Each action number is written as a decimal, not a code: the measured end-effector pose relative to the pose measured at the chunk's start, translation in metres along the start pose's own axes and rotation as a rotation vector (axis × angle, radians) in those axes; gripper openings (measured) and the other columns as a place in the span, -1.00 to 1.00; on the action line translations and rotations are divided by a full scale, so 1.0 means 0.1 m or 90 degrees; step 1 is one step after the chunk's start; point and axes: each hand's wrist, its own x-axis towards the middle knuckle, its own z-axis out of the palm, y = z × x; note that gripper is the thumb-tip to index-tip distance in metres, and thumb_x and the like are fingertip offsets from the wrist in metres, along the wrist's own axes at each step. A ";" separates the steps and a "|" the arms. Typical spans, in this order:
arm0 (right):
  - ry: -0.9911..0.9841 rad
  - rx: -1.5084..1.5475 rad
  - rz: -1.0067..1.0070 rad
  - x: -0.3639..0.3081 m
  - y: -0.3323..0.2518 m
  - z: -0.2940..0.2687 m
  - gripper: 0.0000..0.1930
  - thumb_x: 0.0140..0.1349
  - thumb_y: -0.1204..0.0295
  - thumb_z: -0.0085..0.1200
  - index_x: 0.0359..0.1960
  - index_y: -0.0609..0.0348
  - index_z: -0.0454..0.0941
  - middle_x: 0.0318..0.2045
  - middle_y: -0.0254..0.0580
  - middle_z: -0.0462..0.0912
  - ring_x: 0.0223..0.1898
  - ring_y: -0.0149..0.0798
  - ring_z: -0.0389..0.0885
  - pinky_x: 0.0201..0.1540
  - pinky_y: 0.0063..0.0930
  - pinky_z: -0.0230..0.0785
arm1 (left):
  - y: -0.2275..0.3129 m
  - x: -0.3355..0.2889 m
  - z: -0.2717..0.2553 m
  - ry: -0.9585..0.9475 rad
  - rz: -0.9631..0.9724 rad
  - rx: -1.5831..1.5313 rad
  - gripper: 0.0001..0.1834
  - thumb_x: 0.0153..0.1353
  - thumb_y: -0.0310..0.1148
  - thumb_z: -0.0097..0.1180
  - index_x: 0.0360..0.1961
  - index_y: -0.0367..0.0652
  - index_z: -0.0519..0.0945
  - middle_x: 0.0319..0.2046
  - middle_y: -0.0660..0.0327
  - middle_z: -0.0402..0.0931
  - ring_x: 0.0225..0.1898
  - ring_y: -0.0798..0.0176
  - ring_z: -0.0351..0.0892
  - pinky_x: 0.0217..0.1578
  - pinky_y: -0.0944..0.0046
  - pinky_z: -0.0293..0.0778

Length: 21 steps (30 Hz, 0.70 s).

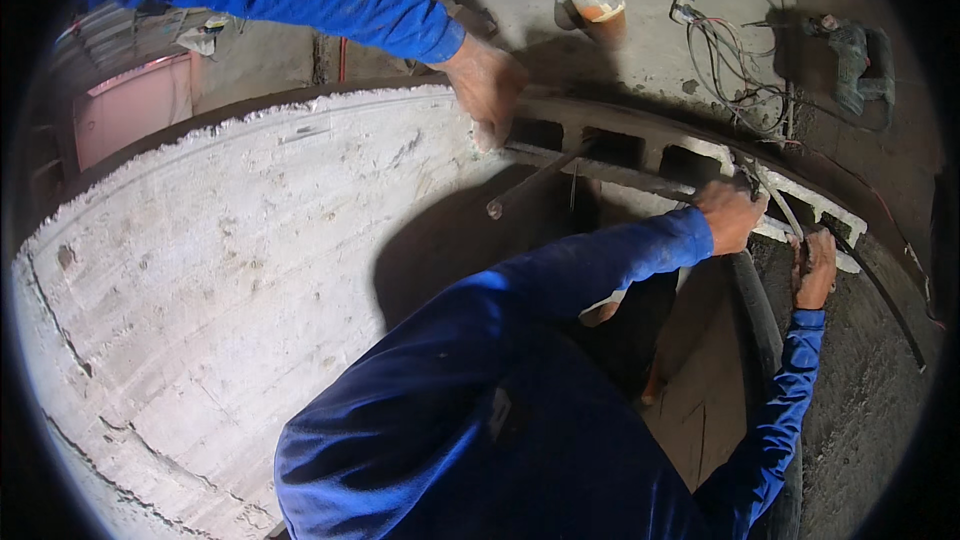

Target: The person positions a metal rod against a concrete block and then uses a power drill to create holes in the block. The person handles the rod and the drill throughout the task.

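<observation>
My left hand (731, 215) is closed at the top edge of a hollow block wall (655, 155), to the right of centre. What its fingers hold is hidden. Close by on the right, my right hand (815, 268) has its fingers curled around the lower end of a thin grey tube (787, 204), which bends over the broken block edge. A dark, thick pipe (752, 305) runs down from beneath my left hand. Another person's hand (487, 85), in a blue sleeve from the upper left, presses on the wall's top edge.
A wide, pale plastered wall face (220, 260) fills the left. A rod with a round end (530, 185) juts out from the block row. Beyond the wall, tangled cables (715, 60) and a green power tool (852, 65) lie on the floor near another person's foot (600, 15).
</observation>
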 end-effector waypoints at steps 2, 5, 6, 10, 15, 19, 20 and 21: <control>0.005 0.012 0.006 0.04 -0.02 -0.02 -0.66 0.14 0.52 0.00 -0.02 0.29 0.52 0.14 0.17 0.43 0.23 0.20 0.31 0.27 -0.14 0.16 | -0.03 -0.02 0.06 0.017 0.010 -0.020 -0.55 -0.06 -0.30 0.13 -0.07 -0.15 0.49 -0.30 -0.02 0.57 -0.27 -0.07 0.61 -0.20 -0.06 0.41; 0.012 -0.027 -0.035 0.10 -0.11 -0.11 -0.68 0.10 0.50 0.17 -0.09 0.32 0.53 0.05 0.23 0.50 0.15 0.23 0.39 0.22 -0.11 0.23 | -0.04 -0.06 0.17 0.075 0.013 -0.024 -0.58 -0.09 -0.30 0.11 -0.11 -0.08 0.52 -0.24 -0.01 0.56 -0.22 -0.05 0.60 -0.18 -0.04 0.41; 0.025 -0.055 -0.046 0.13 -0.15 -0.13 -0.68 0.10 0.48 0.20 -0.10 0.32 0.53 0.02 0.24 0.51 0.13 0.23 0.41 0.20 -0.10 0.25 | -0.05 -0.06 0.19 0.097 0.022 -0.013 -0.60 -0.09 -0.30 0.10 -0.13 -0.08 0.53 -0.23 0.00 0.56 -0.20 -0.04 0.59 -0.18 -0.03 0.41; 0.003 -0.035 -0.042 0.21 -0.27 -0.23 -0.64 0.08 0.48 0.21 -0.05 0.29 0.53 0.03 0.24 0.50 0.14 0.20 0.42 0.20 -0.13 0.25 | -0.03 -0.08 0.21 0.160 0.031 0.006 -0.64 -0.09 -0.31 0.09 -0.17 -0.05 0.54 -0.24 0.02 0.57 -0.16 -0.02 0.58 -0.11 -0.01 0.37; -0.045 -0.023 -0.024 0.22 -0.24 -0.25 -0.56 0.00 0.57 0.18 0.01 0.27 0.50 0.11 0.18 0.45 0.19 0.16 0.37 0.23 -0.17 0.22 | -0.01 0.00 0.05 0.000 -0.055 -0.047 -0.67 -0.09 -0.33 0.12 -0.22 -0.11 0.54 -0.27 0.00 0.58 -0.13 -0.04 0.56 -0.07 -0.02 0.36; -0.046 -0.002 -0.020 0.23 -0.23 -0.20 -0.56 -0.01 0.59 0.19 0.00 0.27 0.51 0.12 0.17 0.44 0.18 0.15 0.37 0.22 -0.21 0.22 | -0.04 0.04 -0.02 -0.001 -0.012 -0.020 -0.66 -0.11 -0.32 0.14 -0.24 -0.18 0.53 -0.31 -0.02 0.58 -0.23 -0.10 0.59 -0.13 -0.05 0.39; -0.036 0.092 0.030 0.24 -0.24 -0.20 -0.56 -0.02 0.59 0.20 -0.02 0.28 0.52 0.11 0.17 0.46 0.18 0.15 0.38 0.22 -0.21 0.23 | -0.04 0.04 0.00 -0.006 -0.004 -0.015 -0.66 -0.10 -0.32 0.15 -0.24 -0.18 0.53 -0.32 -0.02 0.58 -0.25 -0.10 0.60 -0.14 -0.04 0.40; -0.004 0.184 0.083 0.24 -0.27 -0.18 -0.57 -0.03 0.60 0.20 -0.03 0.29 0.53 0.09 0.18 0.47 0.17 0.16 0.39 0.21 -0.22 0.23 | -0.02 0.02 0.01 0.011 -0.017 -0.014 -0.67 -0.09 -0.32 0.15 -0.25 -0.18 0.54 -0.33 -0.01 0.58 -0.26 -0.10 0.60 -0.15 -0.03 0.41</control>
